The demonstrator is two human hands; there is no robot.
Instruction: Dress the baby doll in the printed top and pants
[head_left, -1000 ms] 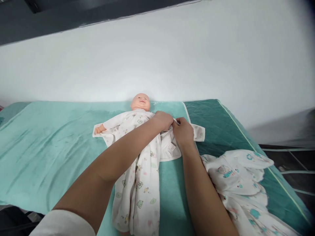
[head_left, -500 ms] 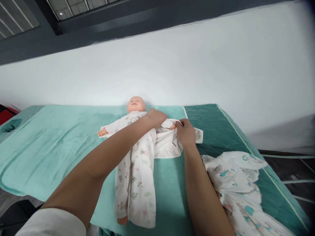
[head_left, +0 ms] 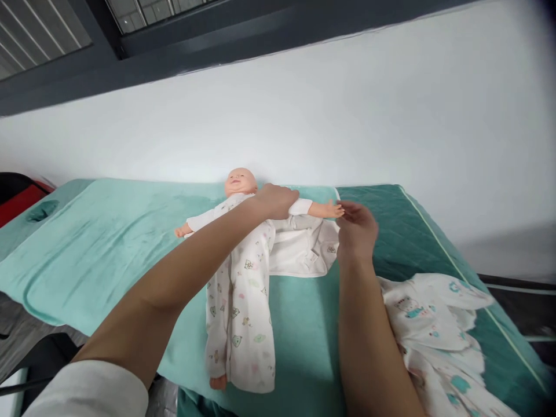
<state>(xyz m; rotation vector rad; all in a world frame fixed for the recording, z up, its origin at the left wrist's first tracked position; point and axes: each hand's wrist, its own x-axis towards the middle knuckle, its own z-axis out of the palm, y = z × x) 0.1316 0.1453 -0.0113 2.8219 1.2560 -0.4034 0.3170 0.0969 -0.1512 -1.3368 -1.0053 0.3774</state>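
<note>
A baby doll [head_left: 240, 181] lies on its back, dressed in a white print romper [head_left: 252, 324]. My left hand [head_left: 278, 201] is closed around the doll's sleeved upper arm on the right side, hiding that shoulder. The doll's forearm [head_left: 320, 209] sticks out bare from a white cuff, stretched to the right. At its end, the fingers of my right hand [head_left: 358, 229] are curled together on the tips of the doll's hand. Beneath this arm, an open white flap of the garment [head_left: 299, 255] is spread on the mat.
A light green mat [head_left: 130, 243] covers much of the padded table, with darker green cover [head_left: 386, 237] on the right. Another white print baby garment [head_left: 434, 324] lies crumpled near my right forearm. Behind the table rises a white wall [head_left: 304, 121].
My right hand has moved right, and the doll's arm is now stretched straight with its forearm exposed. My left hand stays on the upper arm. The view has shifted slightly.
</note>
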